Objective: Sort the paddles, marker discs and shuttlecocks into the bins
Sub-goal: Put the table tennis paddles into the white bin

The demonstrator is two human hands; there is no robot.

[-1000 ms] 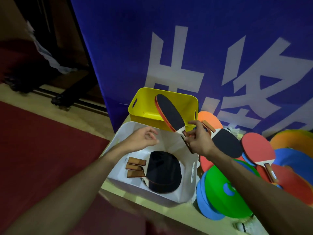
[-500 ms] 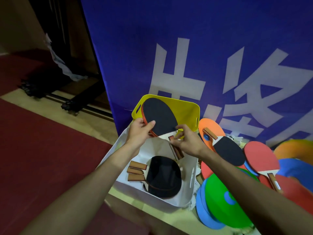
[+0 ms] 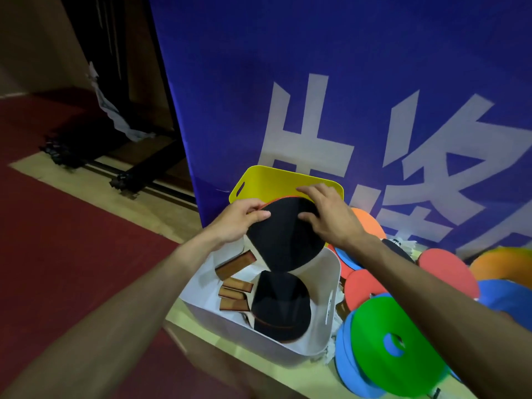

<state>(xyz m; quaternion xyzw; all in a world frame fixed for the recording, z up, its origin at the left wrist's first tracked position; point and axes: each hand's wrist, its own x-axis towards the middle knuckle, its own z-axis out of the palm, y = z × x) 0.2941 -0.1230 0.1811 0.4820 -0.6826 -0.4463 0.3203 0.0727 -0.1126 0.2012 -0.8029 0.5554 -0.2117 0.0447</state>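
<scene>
Left hand (image 3: pixel 239 220) and right hand (image 3: pixel 328 217) both clamp the far rim of the black-rubber, red-edged wooden paddle (image 3: pixel 285 240). From the grip, its long axis slopes back toward the left wrist, handle lowest. Directly below is the white plastic bin (image 3: pixel 325 286) holding the stacked paddles (image 3: pixel 282 309).

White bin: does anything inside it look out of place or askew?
Nothing foreign: the white plastic bin holds only paddles. One black-faced paddle is tilted, head raised above the stacked black paddles, because the left hand and right hand hold it by its edge. The stack's wooden handles fan out slightly.
</scene>
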